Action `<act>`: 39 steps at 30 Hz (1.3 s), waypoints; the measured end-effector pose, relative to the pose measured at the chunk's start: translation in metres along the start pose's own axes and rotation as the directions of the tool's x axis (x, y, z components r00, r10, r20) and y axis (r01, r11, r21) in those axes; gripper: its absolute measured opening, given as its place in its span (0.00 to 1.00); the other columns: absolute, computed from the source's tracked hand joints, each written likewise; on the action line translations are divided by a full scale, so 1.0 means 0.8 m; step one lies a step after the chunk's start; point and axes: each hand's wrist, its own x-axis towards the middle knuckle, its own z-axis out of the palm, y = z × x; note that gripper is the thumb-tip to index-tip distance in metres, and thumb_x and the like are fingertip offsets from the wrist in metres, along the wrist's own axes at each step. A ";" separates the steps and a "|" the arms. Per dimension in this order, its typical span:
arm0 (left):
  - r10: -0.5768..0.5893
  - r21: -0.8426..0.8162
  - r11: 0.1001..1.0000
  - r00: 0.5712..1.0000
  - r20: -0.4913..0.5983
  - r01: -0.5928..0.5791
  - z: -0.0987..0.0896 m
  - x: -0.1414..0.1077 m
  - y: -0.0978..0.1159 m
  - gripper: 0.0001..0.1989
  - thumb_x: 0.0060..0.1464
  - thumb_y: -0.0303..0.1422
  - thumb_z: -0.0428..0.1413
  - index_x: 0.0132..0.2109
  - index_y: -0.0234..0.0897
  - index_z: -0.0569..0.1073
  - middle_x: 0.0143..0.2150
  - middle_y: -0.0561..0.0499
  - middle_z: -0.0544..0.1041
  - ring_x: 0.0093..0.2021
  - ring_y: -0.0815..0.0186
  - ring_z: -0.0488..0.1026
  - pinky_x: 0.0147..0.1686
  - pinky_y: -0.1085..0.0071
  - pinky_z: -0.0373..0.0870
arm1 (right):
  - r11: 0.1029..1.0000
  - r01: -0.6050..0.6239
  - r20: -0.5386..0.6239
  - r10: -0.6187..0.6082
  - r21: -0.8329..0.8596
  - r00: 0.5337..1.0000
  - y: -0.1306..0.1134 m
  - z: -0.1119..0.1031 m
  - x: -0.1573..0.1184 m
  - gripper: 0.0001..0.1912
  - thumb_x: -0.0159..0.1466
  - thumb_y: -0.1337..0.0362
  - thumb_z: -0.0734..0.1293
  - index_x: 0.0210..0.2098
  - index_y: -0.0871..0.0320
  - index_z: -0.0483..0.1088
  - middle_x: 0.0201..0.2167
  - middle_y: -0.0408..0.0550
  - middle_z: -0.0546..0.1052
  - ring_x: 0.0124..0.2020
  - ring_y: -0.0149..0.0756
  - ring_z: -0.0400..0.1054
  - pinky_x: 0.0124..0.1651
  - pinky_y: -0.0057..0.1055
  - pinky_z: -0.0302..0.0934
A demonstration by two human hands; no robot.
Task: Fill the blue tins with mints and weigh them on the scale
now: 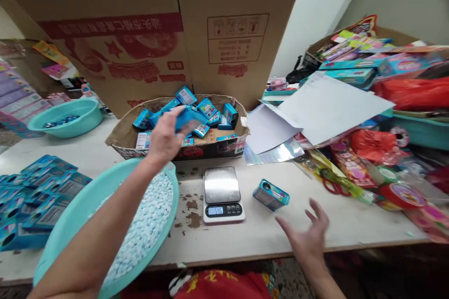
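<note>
My left hand [165,136] reaches over a cut-down cardboard box [213,148] with a small blue box [186,119] in its fingers, both smeared by motion. More small blue boxes [206,108] lie jumbled inside the cardboard. Beneath my left forearm sits a turquoise basin [171,187] of pale blue-white pieces like candies [149,217]. My right hand [308,236], fingers spread and holding nothing, is just right of a single blue box [271,195] on the table. Between the basin and that box stands a digital scale [222,187], its pan bare and display lit.
Stacked blue boxes [38,201] stand at the left table edge, behind them a smaller turquoise bowl [66,119]. Tall cartons [224,18] rise at the back. White sheets [333,107], red-handled scissors [335,188] and piled colourful packaging [379,145] crowd the right side.
</note>
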 end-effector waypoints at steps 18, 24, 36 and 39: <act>-0.320 0.290 0.943 0.671 0.668 0.161 -0.040 -0.220 -0.101 0.29 0.55 0.53 0.47 0.52 0.35 0.71 0.50 0.40 0.72 0.50 0.51 0.68 0.49 0.57 0.64 | 0.922 -0.205 0.632 -0.053 0.328 0.773 -0.134 0.126 0.049 0.23 0.53 0.52 0.74 0.42 0.56 0.68 0.37 0.47 0.76 0.38 0.41 0.71 0.44 0.39 0.67; -0.394 0.351 0.918 0.508 0.766 0.182 -0.050 -0.236 -0.062 0.21 0.62 0.44 0.40 0.48 0.36 0.70 0.46 0.40 0.75 0.44 0.52 0.72 0.43 0.60 0.66 | 0.896 -0.175 0.571 -0.101 0.408 0.815 -0.118 0.144 0.049 0.33 0.54 0.54 0.74 0.55 0.55 0.62 0.53 0.54 0.71 0.53 0.46 0.66 0.56 0.48 0.61; -0.838 -0.624 -0.115 0.261 0.479 0.773 -0.121 -0.203 -0.089 0.09 0.56 0.36 0.51 0.32 0.35 0.69 0.30 0.47 0.74 0.26 0.66 0.71 0.19 0.75 0.67 | 0.911 -0.365 0.368 0.279 0.190 0.887 -0.049 0.049 0.045 0.23 0.57 0.52 0.71 0.48 0.57 0.68 0.47 0.54 0.74 0.46 0.43 0.70 0.49 0.47 0.65; -0.815 -0.689 -0.314 0.187 0.548 0.653 -0.121 -0.192 -0.084 0.10 0.58 0.29 0.48 0.28 0.34 0.65 0.24 0.51 0.68 0.20 0.72 0.66 0.12 0.82 0.56 | 0.902 -0.372 0.396 0.266 0.218 0.879 -0.053 0.054 0.043 0.23 0.57 0.52 0.71 0.48 0.57 0.69 0.46 0.54 0.74 0.46 0.43 0.70 0.49 0.46 0.65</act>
